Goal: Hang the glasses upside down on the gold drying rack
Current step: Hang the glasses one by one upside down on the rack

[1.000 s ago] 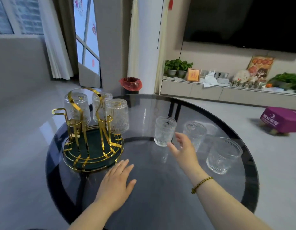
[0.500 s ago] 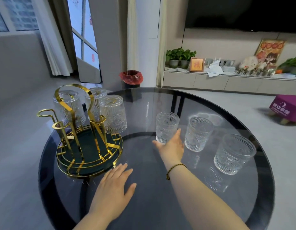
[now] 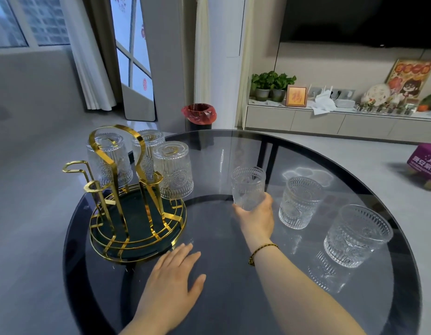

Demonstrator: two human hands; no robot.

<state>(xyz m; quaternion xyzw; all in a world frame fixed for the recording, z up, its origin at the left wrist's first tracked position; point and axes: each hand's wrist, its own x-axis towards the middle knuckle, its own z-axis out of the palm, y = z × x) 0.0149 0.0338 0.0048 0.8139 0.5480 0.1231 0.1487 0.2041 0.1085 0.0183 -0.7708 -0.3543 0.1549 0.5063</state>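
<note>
The gold drying rack (image 3: 127, 209) with a dark green base stands at the table's left. Three ribbed glasses hang upside down on it; the nearest one (image 3: 173, 169) is on its right side. Two gold hooks at the front left are bare. My right hand (image 3: 256, 216) grips an upright ribbed glass (image 3: 247, 187) from below, near the table's middle. Two more upright glasses stand to the right, one close by (image 3: 299, 201) and one nearer the edge (image 3: 356, 234). My left hand (image 3: 172, 284) lies flat on the table in front of the rack, fingers apart.
The round dark glass table (image 3: 233, 298) carries everything. Beyond it are a red-lined bin (image 3: 198, 113), a low cabinet (image 3: 330, 122) with plants and ornaments, and a purple stool (image 3: 423, 162) on the floor at right.
My right hand reached forward to the leftmost upright glass and closed around its base. The left hand stayed flat on the table. The camera moved closer.
</note>
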